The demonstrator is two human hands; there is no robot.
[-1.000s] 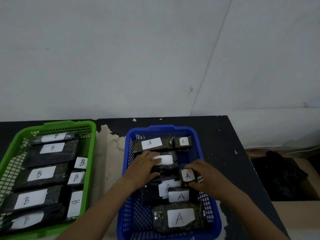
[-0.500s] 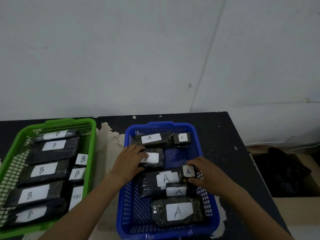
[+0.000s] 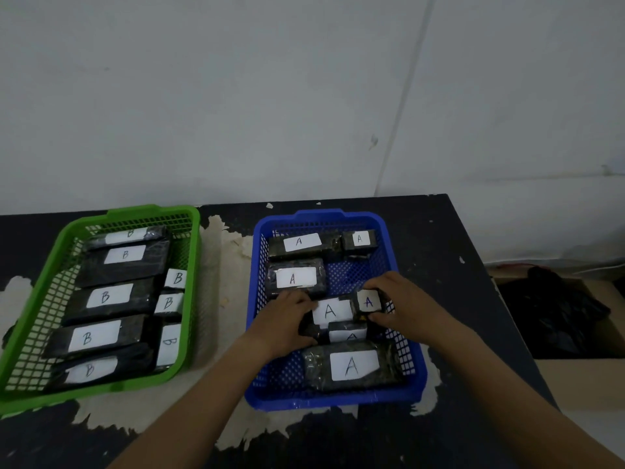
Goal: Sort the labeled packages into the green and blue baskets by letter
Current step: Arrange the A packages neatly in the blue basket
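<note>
Both hands inside the blue basket (image 3: 402, 394) on the right of the tabletop (image 3: 449, 252): right hand (image 3: 402, 304) pinching a small A package (image 3: 368, 302), left hand (image 3: 282, 321) seemingly clasping the left end of a longer A package (image 3: 329, 313). More A packages around them. B packages filling the green basket (image 3: 189, 299) at left.

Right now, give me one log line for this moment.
left hand: on large A package | right hand: grip on small A package | both in blue basket | green basket: Bs only
</note>
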